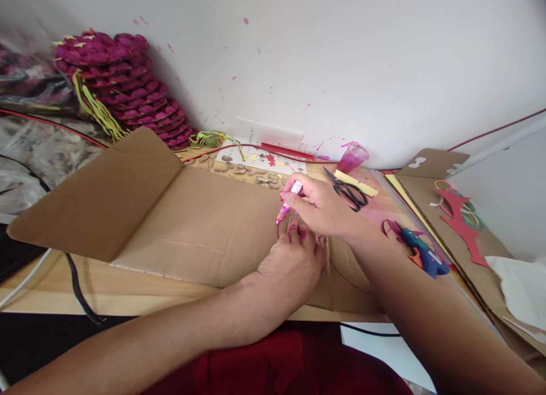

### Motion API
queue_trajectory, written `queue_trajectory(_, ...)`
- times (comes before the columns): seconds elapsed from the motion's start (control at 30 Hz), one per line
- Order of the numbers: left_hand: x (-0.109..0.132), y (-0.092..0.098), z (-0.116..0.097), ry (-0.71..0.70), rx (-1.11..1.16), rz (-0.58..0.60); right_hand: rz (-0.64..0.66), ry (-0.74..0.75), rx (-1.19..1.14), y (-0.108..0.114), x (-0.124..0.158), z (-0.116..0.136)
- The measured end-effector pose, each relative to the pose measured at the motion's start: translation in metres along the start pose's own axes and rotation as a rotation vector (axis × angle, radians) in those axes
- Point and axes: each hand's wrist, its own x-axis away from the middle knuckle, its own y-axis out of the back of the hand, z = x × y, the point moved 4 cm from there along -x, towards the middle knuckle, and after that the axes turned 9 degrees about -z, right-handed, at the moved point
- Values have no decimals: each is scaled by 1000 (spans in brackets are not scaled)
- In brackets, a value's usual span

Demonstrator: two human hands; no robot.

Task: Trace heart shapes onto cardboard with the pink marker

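Note:
A large flattened cardboard sheet (191,218) lies across the wooden table (85,287). My right hand (319,207) is closed on a pink and white marker (290,201), its tip down on the cardboard. My left hand (294,258) lies just below it with fingers curled, pressing on the cardboard beside the marker tip. A thin red drawn line (341,272) curves over the cardboard near both hands.
Black scissors (350,193) and a yellow strip (356,182) lie beyond my right hand. A blue glue gun (420,250) sits to the right. Stacked magenta petal pieces (123,87) stand at the back left. Red paper cut-outs (463,224) rest on cardboard at right. Peanuts (251,173) lie by the wall.

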Motion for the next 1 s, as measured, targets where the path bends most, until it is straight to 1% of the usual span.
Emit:
queue_trajectory(0.17, 3, -2, -2, -16, -9, 6, -80, 41, 87, 7, -4, -2)
queue_trajectory(0.37, 1, -2, -1, -14, -1, 38, -47, 26, 27, 4, -2, -2)
queue_trajectory(0.47, -1, -2, 0, -32, 6, 43, -62, 13, 36, 5, -4, -7)
queue_trajectory(0.67, 0, 0, 2, -15, 23, 26, -159, -1, 132, 21, -10, -23)
queue_trajectory(0.77, -1, 0, 3, -20, 42, 67, -160, -19, 132, 27, -10, -28)
queue_trajectory(0.87, -2, -3, 4, -4, 87, 163, -189, -22, 160, 33, -10, -29)
queue_trajectory(0.93, -4, -4, 4, 2, 117, 214, -204, -18, 165, 33, -9, -28)
queue_trajectory(1.0, -5, -4, 5, 10, 132, 226, -196, -4, 137, 30, -8, -25)
